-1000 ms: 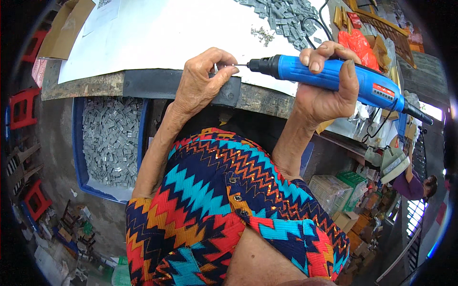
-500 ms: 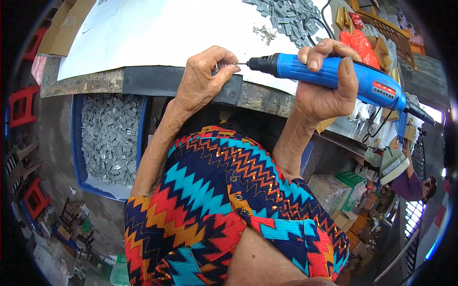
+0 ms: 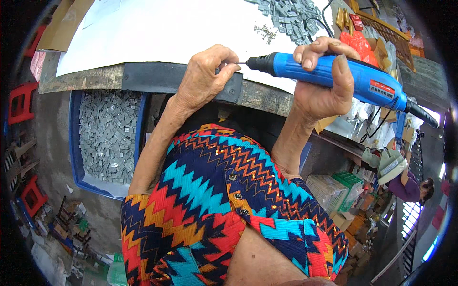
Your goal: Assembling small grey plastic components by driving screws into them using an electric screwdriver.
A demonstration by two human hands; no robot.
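Observation:
A blue electric screwdriver [image 3: 355,78] with a black nose lies almost level in my right hand [image 3: 324,90], fingers over its top and thumb along the near side. Its thin bit points left and meets the fingertips of my left hand [image 3: 205,76]. That hand is closed in a pinch over the table's front edge; whatever sits between thumb and fingers is hidden. On the white sheet [image 3: 143,33] beyond the hands lies a small pile of tiny screws [image 3: 265,32]. Farther back is a heap of grey plastic parts [image 3: 291,21].
Below the table's left side stands a blue bin [image 3: 76,143] full of grey parts. A black strip [image 3: 152,76] covers part of the table edge. A black cable [image 3: 312,20], a red plastic bag [image 3: 359,45] and a cardboard box [image 3: 69,24] are around. Another person [image 3: 405,186] is far right.
The screwdriver's rear end has dipped slightly, and its nose has shifted a little left. My left hand keeps its pinch at the bit, nearly unmoved.

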